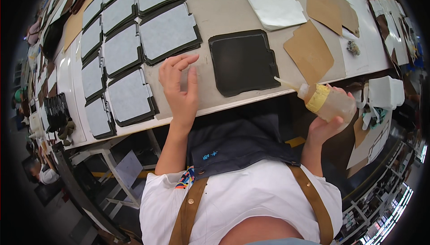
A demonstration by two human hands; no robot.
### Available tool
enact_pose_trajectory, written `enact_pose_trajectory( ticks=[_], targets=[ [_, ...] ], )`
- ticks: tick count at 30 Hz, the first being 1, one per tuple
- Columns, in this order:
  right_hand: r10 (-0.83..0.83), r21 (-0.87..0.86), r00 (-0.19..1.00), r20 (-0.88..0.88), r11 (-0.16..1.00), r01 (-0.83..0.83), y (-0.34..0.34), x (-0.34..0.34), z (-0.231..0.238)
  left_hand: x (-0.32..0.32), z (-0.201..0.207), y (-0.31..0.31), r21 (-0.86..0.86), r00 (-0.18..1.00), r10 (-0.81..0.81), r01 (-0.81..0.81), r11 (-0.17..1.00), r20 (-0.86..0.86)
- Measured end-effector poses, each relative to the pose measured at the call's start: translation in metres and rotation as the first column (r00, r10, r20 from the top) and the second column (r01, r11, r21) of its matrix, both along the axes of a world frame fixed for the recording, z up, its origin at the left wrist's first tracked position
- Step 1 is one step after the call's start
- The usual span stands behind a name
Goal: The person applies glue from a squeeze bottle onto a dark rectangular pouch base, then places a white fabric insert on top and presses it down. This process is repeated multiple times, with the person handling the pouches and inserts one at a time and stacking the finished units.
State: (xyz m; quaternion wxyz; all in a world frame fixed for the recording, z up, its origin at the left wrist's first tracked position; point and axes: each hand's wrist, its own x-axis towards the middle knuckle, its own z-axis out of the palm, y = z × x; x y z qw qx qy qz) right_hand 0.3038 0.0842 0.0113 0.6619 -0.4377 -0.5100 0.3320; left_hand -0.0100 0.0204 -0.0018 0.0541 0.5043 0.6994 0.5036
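My right hand point(323, 129) is wrapped round a translucent squeeze bottle point(338, 108) with a yellow band near its neck. The bottle lies tilted on its side, and its thin pale nozzle point(286, 83) points left. The tip of the nozzle is at the lower right edge of a black notched panel point(244, 63), which lies flat on the table with a shiny line along its border. Left of that panel, my left hand point(180, 88) hovers with loosely bent fingers, thumb apart, and nothing in it. Whether it touches the table I cannot tell.
Stacks of black panels with pale grey sheets point(168, 32) stand in rows at the left. Brown card templates point(309, 54) and a white sheet stack point(275, 9) lie at the right. The table's front edge point(242, 103) runs just before me. White containers point(386, 91) stand at the far right.
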Motion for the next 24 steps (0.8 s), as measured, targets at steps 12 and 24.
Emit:
enact_pose_trajectory(
  ticks=[12, 24],
  targets=[
    [0.018, 0.143, 0.998, 0.067, 0.989, -0.028, -0.017, -0.017, -0.008, -0.001, 0.000, 0.000, 0.023, 1.000, -0.002, 0.002, 1.000, -0.026],
    [0.164, 0.224, 0.980, 0.115, 0.957, -0.186, -0.027, -0.040, -0.018, -0.002, 0.002, -0.002, 0.003, 0.998, -0.019, 0.019, 1.000, -0.056]
  ],
)
